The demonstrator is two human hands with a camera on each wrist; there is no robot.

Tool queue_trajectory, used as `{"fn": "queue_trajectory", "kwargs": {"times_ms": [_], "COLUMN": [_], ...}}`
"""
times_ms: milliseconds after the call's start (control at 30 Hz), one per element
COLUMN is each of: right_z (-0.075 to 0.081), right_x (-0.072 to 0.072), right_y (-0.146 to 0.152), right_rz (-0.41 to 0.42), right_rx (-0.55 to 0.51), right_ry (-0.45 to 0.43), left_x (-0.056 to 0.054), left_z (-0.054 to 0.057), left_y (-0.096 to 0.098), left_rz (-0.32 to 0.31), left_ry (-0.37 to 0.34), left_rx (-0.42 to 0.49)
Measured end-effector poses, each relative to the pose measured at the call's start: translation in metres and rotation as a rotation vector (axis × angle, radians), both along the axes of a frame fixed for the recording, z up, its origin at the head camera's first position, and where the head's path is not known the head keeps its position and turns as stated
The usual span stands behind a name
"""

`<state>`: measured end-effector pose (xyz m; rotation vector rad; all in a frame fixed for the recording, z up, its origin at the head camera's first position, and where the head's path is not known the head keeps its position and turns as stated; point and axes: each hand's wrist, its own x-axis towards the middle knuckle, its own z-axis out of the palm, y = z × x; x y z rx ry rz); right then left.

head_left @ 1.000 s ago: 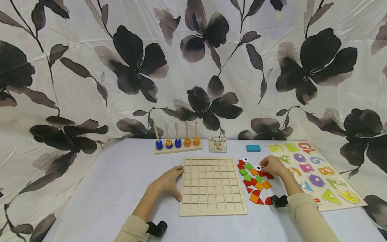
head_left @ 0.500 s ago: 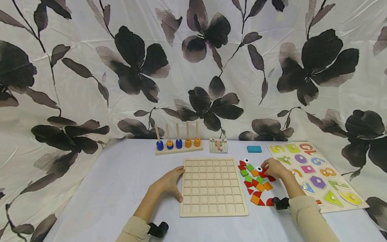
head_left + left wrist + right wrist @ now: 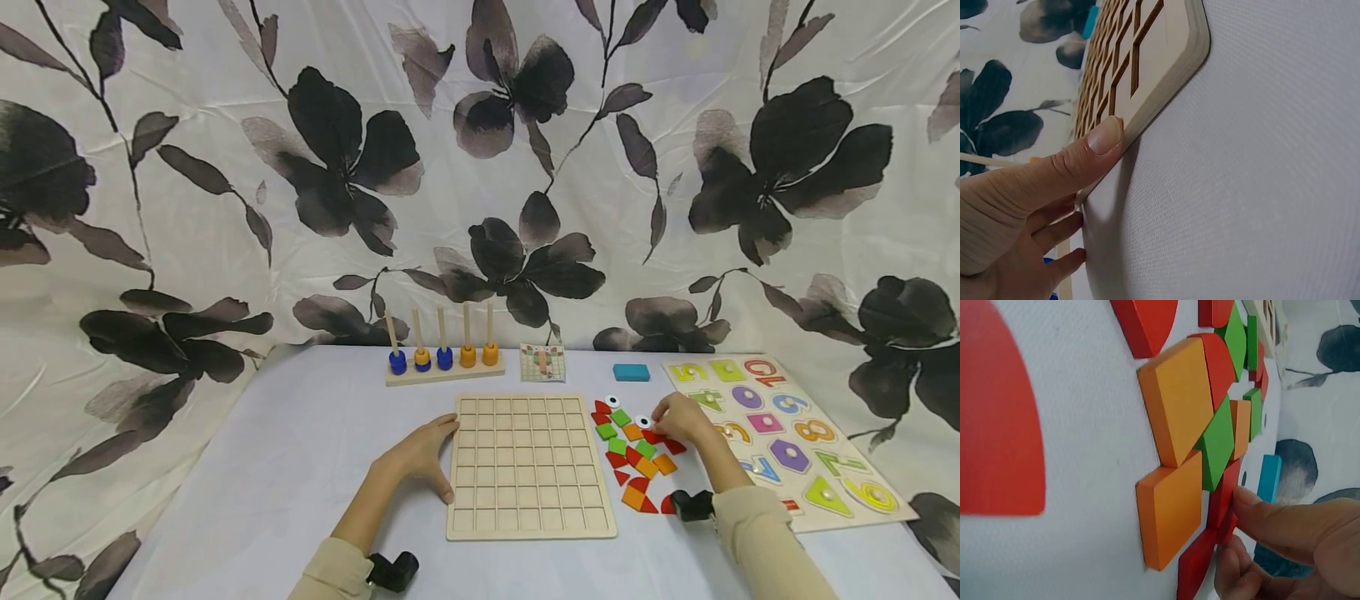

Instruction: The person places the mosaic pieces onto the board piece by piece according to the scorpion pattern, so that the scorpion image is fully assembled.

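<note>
A square wooden grid board (image 3: 531, 535) lies on the white table in the head view. My left hand (image 3: 416, 454) rests against its left side, thumb and fingers spread apart along the edge. In the left wrist view the thumb (image 3: 1094, 140) touches the board's rim. Right of the board lies a loose group of red, green and orange flat wooden blocks. My right hand (image 3: 681, 418) is at the far right of that group. In the right wrist view its thumb and fingers pinch a red block (image 3: 1229, 524), partly hidden by the fingertips. Orange square blocks (image 3: 1179, 512) lie beside it.
A number puzzle board (image 3: 787, 425) lies at the right, close to the right forearm. Behind stand a peg stacker (image 3: 444, 375) with blue and orange rings, a small pattern card (image 3: 543, 363) and a blue block (image 3: 631, 372). A floral cloth (image 3: 480, 167) hangs behind the table.
My right hand has shifted only slightly among the red blocks. The left hand stays at the board's edge, and the whole head view has drifted a little.
</note>
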<state>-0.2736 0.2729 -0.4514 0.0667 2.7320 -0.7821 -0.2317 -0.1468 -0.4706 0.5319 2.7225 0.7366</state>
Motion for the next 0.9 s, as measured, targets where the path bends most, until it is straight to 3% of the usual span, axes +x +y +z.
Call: {"fn": "queue_trajectory", "kwargs": {"times_ms": [267, 633, 900], "right_z": [0.0009, -0.0033, -0.0038], "right_x": [-0.002, -0.0035, -0.0062], "right_y": [-0.0037, -0.0019, -0.0032], "right_rz": [-0.079, -0.124, -0.073], "right_rx": [-0.021, -0.095, -0.126], "right_ry": [-0.017, -0.051, -0.052], "left_x": [-0.0009, -0.0021, -0.0028], "left_z": [0.0001, -0.0009, 0.0001], "left_y": [0.0001, -0.0006, -0.0015], "left_rz": [0.008, 0.011, -0.003], "left_ry": [-0.006, -0.018, -0.019], "left_rx": [-0.002, -0.003, 0.005]}}
